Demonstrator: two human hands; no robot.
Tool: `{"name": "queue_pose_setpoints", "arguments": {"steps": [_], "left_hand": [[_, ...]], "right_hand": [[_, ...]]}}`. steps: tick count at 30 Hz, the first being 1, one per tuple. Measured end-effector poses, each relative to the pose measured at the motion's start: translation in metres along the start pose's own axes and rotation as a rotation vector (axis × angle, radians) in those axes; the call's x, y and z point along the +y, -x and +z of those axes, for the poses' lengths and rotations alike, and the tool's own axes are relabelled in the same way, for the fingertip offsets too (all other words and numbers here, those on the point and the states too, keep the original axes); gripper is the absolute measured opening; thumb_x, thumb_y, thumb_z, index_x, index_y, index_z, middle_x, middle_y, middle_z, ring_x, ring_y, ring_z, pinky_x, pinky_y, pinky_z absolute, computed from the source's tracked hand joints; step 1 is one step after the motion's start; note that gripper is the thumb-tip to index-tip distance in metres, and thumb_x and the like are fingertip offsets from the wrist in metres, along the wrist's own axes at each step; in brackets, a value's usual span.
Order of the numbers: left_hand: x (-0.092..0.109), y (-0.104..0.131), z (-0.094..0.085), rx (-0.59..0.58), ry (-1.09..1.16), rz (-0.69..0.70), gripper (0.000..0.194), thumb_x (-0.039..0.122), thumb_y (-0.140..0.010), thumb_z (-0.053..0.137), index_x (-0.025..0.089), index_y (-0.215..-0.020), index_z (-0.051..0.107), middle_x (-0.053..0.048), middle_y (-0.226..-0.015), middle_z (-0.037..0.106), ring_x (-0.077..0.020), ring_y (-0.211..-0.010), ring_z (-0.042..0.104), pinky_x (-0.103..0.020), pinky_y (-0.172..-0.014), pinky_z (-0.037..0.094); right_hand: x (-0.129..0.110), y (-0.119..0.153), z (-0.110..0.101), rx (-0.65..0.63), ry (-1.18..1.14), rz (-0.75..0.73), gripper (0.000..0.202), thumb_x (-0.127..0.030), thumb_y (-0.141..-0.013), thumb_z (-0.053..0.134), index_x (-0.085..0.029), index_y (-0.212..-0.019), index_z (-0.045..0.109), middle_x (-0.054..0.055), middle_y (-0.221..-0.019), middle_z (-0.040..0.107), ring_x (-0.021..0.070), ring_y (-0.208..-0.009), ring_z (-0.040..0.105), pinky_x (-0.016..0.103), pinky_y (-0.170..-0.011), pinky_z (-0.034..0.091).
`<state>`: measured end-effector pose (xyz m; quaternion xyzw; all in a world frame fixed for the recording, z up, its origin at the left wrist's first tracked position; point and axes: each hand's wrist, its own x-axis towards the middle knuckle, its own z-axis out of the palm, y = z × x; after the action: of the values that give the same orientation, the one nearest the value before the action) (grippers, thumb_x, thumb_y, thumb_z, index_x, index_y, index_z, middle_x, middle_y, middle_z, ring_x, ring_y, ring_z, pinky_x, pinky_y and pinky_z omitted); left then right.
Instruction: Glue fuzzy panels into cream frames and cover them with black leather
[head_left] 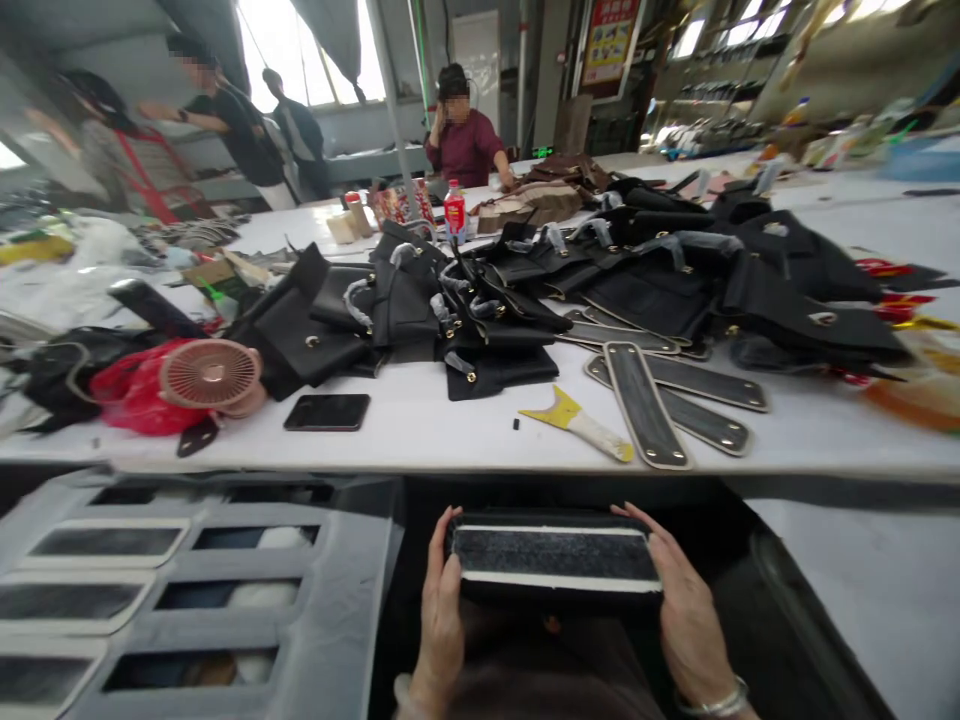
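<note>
1. We hold one long black fuzzy panel with pale edging [555, 555] low in front of us, below the near edge of the white worktable [450, 430].
2. Our left hand [441, 610] grips its left end and our right hand [682, 600] its right end, fingers curled over the top edge.
3. On the table we count three similar flat black strips with pale borders [646, 405], one black phone [327, 411], one round pink fan [211, 375] and one yellow-bladed scraper [576, 421].
4. A heap of black leather bag pieces [570, 285] spreads behind them.
5. Four people stand or sit at the far side of the workshop.
</note>
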<state>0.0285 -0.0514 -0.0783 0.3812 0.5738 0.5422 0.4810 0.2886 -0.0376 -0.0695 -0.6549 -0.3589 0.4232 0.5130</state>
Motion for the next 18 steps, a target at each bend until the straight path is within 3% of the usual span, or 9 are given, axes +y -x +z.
{"name": "queue_pose_setpoints", "arguments": {"steps": [5,7,10,12,14,18], "left_hand": [[0.015,-0.004,-0.002,-0.021,-0.018,-0.061,0.052,0.05,-0.099,0.029,0.022,-0.135,0.053,-0.008,-0.141,0.054,-0.0253,-0.133,0.045,-0.04,-0.114,0.033],[0.026,-0.009,0.0,-0.017,-0.16,0.01,0.054,0.048,-0.1,0.021,0.023,-0.137,0.051,-0.007,-0.143,0.052,-0.0252,-0.136,0.041,-0.044,-0.117,0.027],[0.038,-0.019,0.005,-0.1,-0.589,0.307,0.052,0.046,-0.101,0.022,0.027,-0.147,0.037,-0.003,-0.152,0.04,-0.0233,-0.144,0.027,-0.046,-0.121,0.006],[0.039,-0.027,0.006,-0.232,-0.915,0.519,0.057,0.049,-0.099,0.034,0.028,-0.151,0.026,-0.001,-0.154,0.037,-0.0236,-0.145,0.025,-0.045,-0.121,0.007],[0.034,-0.034,0.007,-0.304,-1.174,0.692,0.068,0.051,-0.095,0.045,0.025,-0.152,0.021,-0.001,-0.153,0.038,-0.0243,-0.143,0.029,-0.042,-0.118,0.017],[0.022,-0.045,0.01,-0.21,-1.414,0.899,0.075,0.053,-0.092,0.048,0.016,-0.152,0.023,-0.003,-0.151,0.041,-0.0256,-0.139,0.036,-0.039,-0.112,0.025]], "right_hand": [[0.006,-0.009,-0.009,-0.038,0.239,-0.102,0.052,-0.058,-0.093,0.039,-0.025,-0.127,0.059,0.004,-0.132,0.06,0.0307,-0.127,0.049,0.048,-0.114,0.031],[0.006,-0.013,-0.01,-0.057,0.37,-0.236,0.05,-0.055,-0.096,0.037,-0.025,-0.13,0.057,0.004,-0.136,0.057,0.0313,-0.128,0.048,0.05,-0.113,0.033],[0.001,-0.017,-0.01,-0.138,0.654,-0.627,0.05,-0.051,-0.098,0.038,-0.022,-0.138,0.05,0.005,-0.143,0.05,0.032,-0.132,0.043,0.052,-0.111,0.034],[-0.004,-0.017,-0.007,-0.17,0.861,-0.843,0.056,-0.053,-0.098,0.041,-0.017,-0.142,0.045,0.007,-0.144,0.049,0.0333,-0.135,0.039,0.051,-0.109,0.036],[-0.007,-0.016,-0.003,-0.158,1.024,-0.926,0.064,-0.056,-0.097,0.042,-0.012,-0.143,0.042,0.01,-0.144,0.048,0.0347,-0.135,0.037,0.051,-0.107,0.037],[-0.01,-0.014,0.004,-0.152,1.162,-0.905,0.071,-0.059,-0.096,0.042,-0.008,-0.145,0.039,0.013,-0.147,0.044,0.0369,-0.138,0.032,0.053,-0.108,0.035]]}}
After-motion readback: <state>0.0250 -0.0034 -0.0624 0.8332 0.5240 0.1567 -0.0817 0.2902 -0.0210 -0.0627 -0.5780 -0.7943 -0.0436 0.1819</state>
